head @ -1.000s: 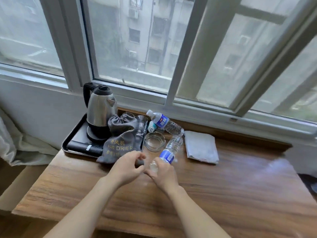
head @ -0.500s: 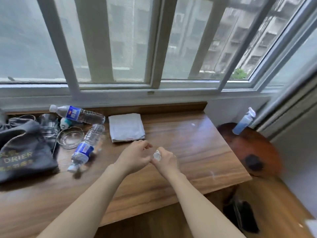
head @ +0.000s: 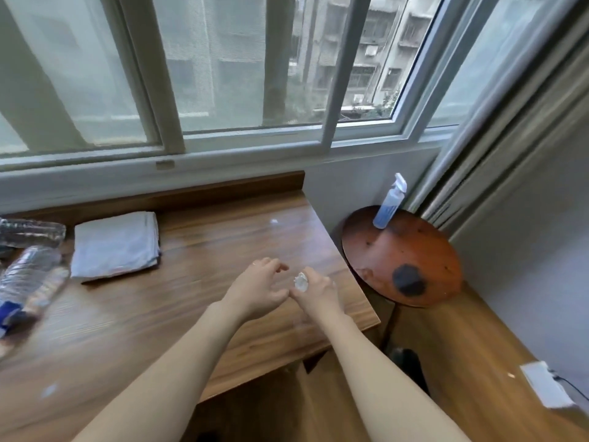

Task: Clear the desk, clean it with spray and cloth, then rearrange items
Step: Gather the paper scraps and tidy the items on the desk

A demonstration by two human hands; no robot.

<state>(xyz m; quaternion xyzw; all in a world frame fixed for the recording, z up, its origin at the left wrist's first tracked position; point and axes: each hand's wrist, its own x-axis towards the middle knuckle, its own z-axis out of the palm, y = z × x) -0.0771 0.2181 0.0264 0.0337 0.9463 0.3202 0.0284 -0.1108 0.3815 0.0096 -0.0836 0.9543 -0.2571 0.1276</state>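
wood grain ran across the desk (head: 197,301) set under a wide window (head: 223,74). a small crumpled white scrap (head: 301,281) was pinched in the curled fingers of the right hand (head: 317,291), above the desk's right end; what the scrap was could not be told. the left hand (head: 259,290) was held just beside it, thumb side touching the right hand, its fingers loosely curled and slightly parted, with nothing gripped. both forearms were stretched out over the desk's near edge.

further left, a folded white cloth (head: 116,244) was laid flat on the desk, near the back. at the far left edge two clear plastic water bottles were seen on their sides, one (head: 30,231) by the back of the desk and one with a blue label (head: 25,282) nearer the front, both blurred and partly cut off.

off the desk's right end, a round reddish-brown side table (head: 414,260) was placed, and a blue spray bottle (head: 389,204) was stood upright at its far edge, well apart from both hands. beige curtains (head: 510,138) were hung beyond it.
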